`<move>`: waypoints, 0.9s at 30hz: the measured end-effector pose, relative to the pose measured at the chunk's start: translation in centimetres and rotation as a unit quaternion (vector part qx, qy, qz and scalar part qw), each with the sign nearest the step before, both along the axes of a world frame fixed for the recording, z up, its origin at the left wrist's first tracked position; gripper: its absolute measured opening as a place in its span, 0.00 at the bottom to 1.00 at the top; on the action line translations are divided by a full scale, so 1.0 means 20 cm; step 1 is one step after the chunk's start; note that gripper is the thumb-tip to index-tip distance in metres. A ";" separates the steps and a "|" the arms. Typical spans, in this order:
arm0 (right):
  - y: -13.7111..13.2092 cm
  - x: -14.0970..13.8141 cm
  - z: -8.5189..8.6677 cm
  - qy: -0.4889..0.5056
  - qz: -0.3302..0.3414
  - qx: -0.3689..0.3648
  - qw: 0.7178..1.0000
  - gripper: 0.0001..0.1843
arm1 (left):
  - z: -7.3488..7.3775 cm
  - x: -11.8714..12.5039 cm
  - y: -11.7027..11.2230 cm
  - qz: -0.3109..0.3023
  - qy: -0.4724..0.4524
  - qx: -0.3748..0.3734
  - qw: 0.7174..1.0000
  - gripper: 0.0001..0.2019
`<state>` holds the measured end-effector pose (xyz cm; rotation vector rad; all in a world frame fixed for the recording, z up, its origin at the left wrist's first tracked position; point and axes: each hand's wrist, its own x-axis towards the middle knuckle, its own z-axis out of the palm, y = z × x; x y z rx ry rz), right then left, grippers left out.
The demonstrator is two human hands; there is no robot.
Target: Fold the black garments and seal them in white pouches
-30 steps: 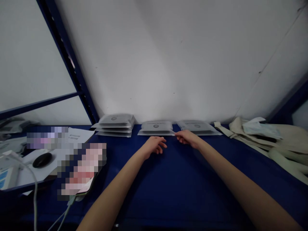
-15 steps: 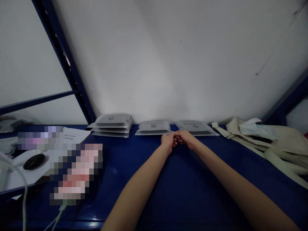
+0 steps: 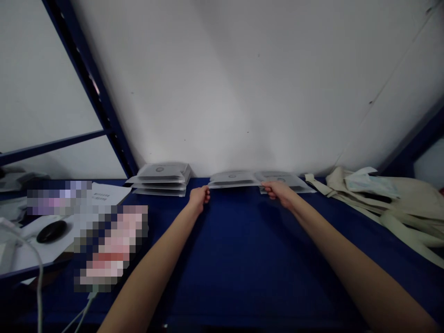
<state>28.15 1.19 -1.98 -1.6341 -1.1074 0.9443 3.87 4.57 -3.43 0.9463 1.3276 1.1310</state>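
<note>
A frosted zip bag (image 3: 233, 178) with a round dark mark is held by its front corners between my two hands, slightly raised at the back of the blue table. My left hand (image 3: 199, 198) pinches its left corner, fingers closed. At its right corner my right hand (image 3: 277, 192) is closed the same way, in front of another frosted bag (image 3: 289, 179) that lies by the wall. The held bag's right end overlaps that second bag. To the left stands a stack of similar frosted bags (image 3: 162, 173).
On the right lies beige cloth (image 3: 405, 199) with a pale packet on it. The left side has a black mouse (image 3: 52, 231), white paper (image 3: 104, 196), a blurred-out pink object (image 3: 114, 245) and white cables (image 3: 40, 286). A white wall (image 3: 236, 92) rises behind the blue table (image 3: 236, 259).
My hands, together before, are now apart: the left has moved left, the right slightly right. The middle bag is now gripped at both corners, lifted a little and shifted right.
</note>
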 end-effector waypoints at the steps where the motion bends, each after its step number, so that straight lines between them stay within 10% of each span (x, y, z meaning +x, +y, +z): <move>1: 0.00 0.01 0.00 -0.001 -0.014 0.003 1.000 0.17 | 0.00 -0.05 0.01 0.003 0.014 0.007 1.000 0.12; 8: -0.02 -0.03 -0.02 -0.039 -0.055 0.004 0.998 0.15 | -0.07 -0.11 -0.01 -0.014 0.180 0.142 0.973 0.06; 16: 0.01 -0.12 -0.09 -0.127 -0.028 0.022 0.991 0.16 | -0.09 -0.06 -0.10 -0.100 0.493 0.356 0.788 0.13; 27: -0.12 -0.27 -0.02 -0.323 0.180 0.052 0.928 0.15 | -0.08 -0.07 -0.09 -0.112 0.511 0.395 0.755 0.21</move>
